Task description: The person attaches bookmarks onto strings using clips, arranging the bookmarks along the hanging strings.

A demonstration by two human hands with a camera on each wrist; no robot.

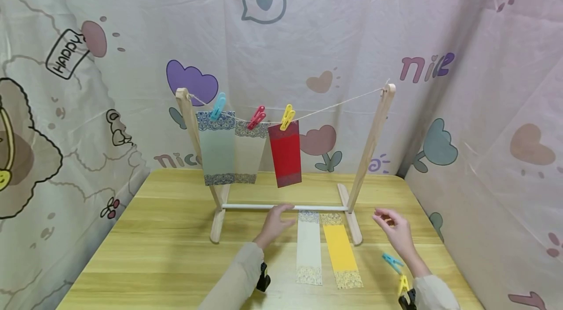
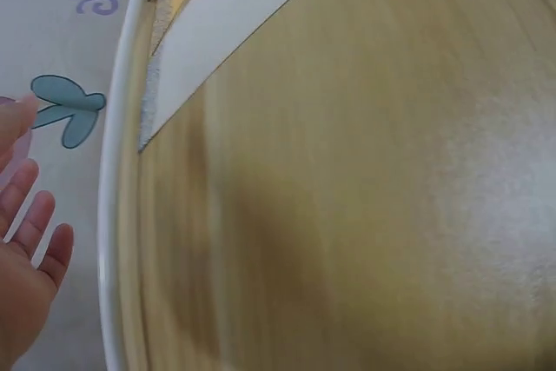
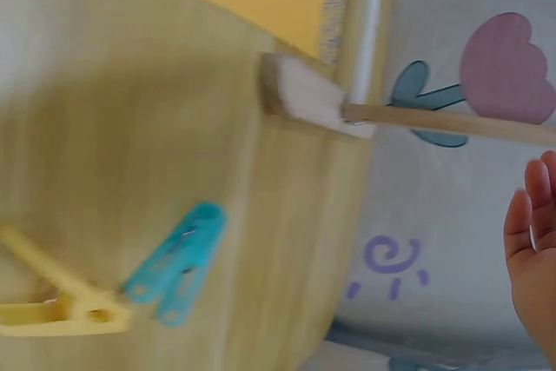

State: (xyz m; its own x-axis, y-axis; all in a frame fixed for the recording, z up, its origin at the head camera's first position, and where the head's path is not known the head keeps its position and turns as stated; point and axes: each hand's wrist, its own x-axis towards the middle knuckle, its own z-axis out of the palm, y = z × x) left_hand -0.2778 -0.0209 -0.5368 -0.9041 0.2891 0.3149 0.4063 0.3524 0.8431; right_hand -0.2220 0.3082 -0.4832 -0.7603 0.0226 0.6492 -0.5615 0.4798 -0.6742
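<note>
My left hand [image 1: 275, 224] is over the table beside a white paper strip [image 1: 309, 249], fingers spread and relaxed, with nothing in it. A yellow paper strip [image 1: 341, 251] lies to the right of the white one; both have patterned ends. Out past the rack's right foot, my right hand [image 1: 396, 232] hovers with loosely bent fingers; part of its palm is in shadow. Below it on the table lie a blue clothespin [image 3: 178, 262] and a yellow clothespin [image 3: 65, 301]. In the left wrist view, the left fingers [image 2: 39, 223] are apart from the white strip.
A wooden rack [image 1: 371, 146] carries a sagging string. On it hang a pale green strip [image 1: 217, 148] under a blue clothespin, a cream strip [image 1: 248, 158] under a red one, and a red strip [image 1: 287, 158] under a yellow one. A white bar [image 1: 246, 206] joins the posts.
</note>
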